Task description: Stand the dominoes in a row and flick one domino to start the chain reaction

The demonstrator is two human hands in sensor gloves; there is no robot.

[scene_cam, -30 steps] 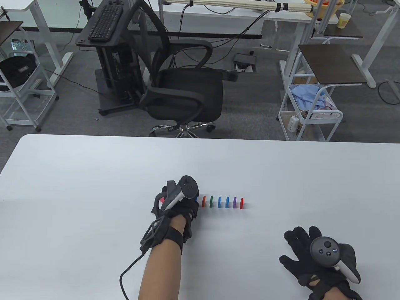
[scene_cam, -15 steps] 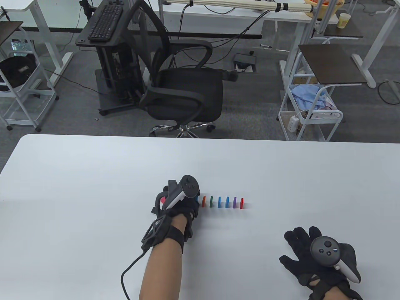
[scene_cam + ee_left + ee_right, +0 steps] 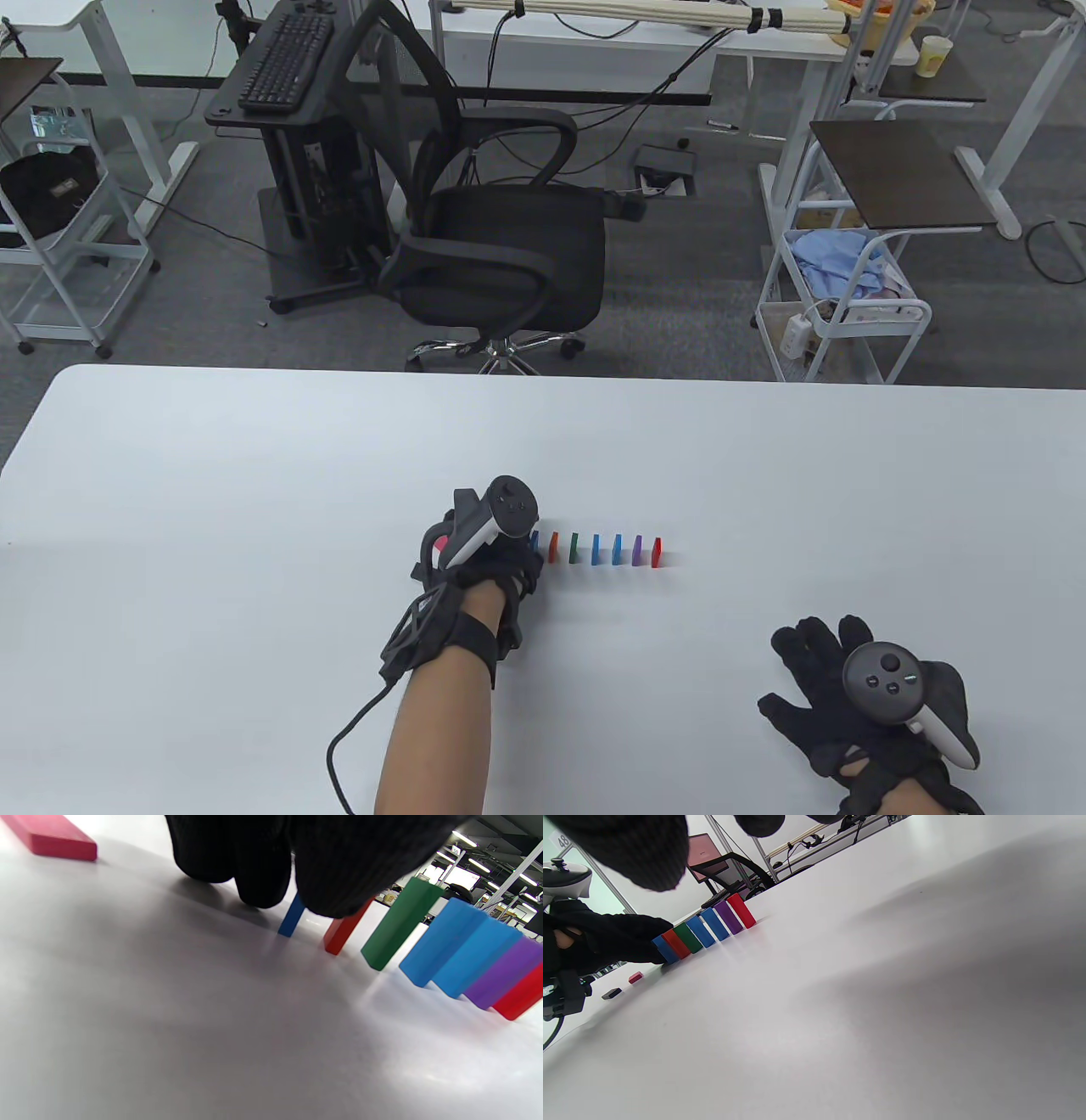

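Note:
Several coloured dominoes stand in a row [image 3: 604, 549] on the white table [image 3: 254, 475], running from blue at the left to red [image 3: 657, 552] at the right. My left hand [image 3: 512, 556] is at the row's left end, its fingertips [image 3: 258, 887] pinching the top of the end blue domino [image 3: 291, 921], which stands next to a red one [image 3: 342, 935]. The same blue domino [image 3: 664, 949] shows under those fingers in the right wrist view. My right hand [image 3: 802, 671] lies flat and open on the table, near right, apart from the row.
A pink domino [image 3: 51, 836] lies flat to the left of my left hand, with a small dark piece [image 3: 611, 993] beyond it. An office chair [image 3: 501, 255] and carts stand past the table's far edge. A cable [image 3: 339, 747] trails from my left wrist.

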